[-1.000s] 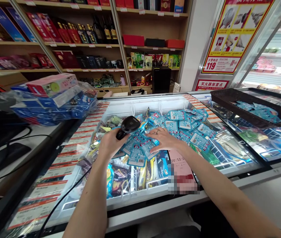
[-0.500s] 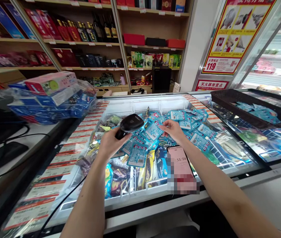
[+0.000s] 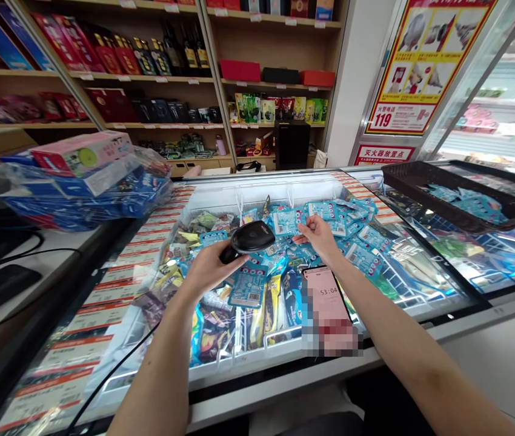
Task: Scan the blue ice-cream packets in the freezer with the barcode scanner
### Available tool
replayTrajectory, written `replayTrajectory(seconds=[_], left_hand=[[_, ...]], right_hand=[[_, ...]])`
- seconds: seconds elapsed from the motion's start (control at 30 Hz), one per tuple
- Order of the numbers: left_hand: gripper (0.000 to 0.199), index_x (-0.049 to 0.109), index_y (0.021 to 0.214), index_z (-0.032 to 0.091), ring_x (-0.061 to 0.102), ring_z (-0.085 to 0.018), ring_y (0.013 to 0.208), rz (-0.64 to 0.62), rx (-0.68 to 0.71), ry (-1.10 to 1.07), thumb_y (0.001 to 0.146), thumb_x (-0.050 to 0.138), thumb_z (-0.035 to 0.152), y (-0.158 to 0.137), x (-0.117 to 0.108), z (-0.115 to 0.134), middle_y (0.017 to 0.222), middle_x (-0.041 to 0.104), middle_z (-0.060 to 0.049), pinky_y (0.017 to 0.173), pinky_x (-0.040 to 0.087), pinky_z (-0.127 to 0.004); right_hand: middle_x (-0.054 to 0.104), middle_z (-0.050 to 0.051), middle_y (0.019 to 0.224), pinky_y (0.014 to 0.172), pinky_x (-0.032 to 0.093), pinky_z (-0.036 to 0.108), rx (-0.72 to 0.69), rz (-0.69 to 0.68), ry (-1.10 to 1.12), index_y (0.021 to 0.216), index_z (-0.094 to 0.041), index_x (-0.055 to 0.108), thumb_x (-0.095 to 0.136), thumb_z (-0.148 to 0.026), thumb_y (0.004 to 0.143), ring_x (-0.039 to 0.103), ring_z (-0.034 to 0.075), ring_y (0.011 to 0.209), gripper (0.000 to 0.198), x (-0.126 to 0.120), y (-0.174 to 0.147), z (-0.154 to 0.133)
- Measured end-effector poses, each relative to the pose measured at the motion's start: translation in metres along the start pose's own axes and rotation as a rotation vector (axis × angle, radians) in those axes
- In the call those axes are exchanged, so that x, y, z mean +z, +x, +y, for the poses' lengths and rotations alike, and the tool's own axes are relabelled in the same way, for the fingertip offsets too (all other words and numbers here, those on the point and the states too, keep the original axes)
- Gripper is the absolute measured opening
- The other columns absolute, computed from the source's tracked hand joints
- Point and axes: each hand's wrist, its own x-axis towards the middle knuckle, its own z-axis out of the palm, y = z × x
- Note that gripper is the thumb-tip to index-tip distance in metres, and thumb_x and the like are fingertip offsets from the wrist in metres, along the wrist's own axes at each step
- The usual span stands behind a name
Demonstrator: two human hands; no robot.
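A black barcode scanner [image 3: 252,236] is wrapped in the fingers of my left hand [image 3: 209,264], its head pointing right. My right hand [image 3: 316,236] pinches the right edge of a small blue packet [image 3: 286,222] that shows a printed barcode label. The packet is just beyond the scanner's head. More blue packets [image 3: 365,260] lie spread on the freezer's glass top around both hands, and one blue packet [image 3: 247,286] rests below the scanner. A phone [image 3: 328,303] showing a timer lies beneath my right forearm.
Wrapped ice creams [image 3: 271,309] show through the freezer glass. A dark basket [image 3: 461,209] with blue packets stands at the right. Plastic-wrapped boxes [image 3: 89,181] are stacked at the left. The scanner's black cable [image 3: 116,369] runs along the left side. Stocked shelves [image 3: 143,75] stand behind.
My right hand has moved the blue packet up and slightly away from me. The scanner has shifted a little right and down in my left hand. The view has shifted slightly.
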Motion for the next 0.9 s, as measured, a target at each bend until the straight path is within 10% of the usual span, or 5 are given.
replayTrajectory(seconds=[0.9], left_hand=[[0.049,0.069,0.093,0.018,0.053,-0.017,0.061,0.145,-0.105,0.048,0.075,0.058,0.062,0.000,-0.005,-0.004,0.066,0.062,-0.001,0.056,0.033,-0.025]], right_hand=[[0.066,-0.001,0.079,0.082,0.059,0.049,-0.108,0.116,0.038,0.111,-0.025,0.037,0.076,-0.042,0.066,0.073,0.026,0.074,0.062,-0.024,0.011,0.004]])
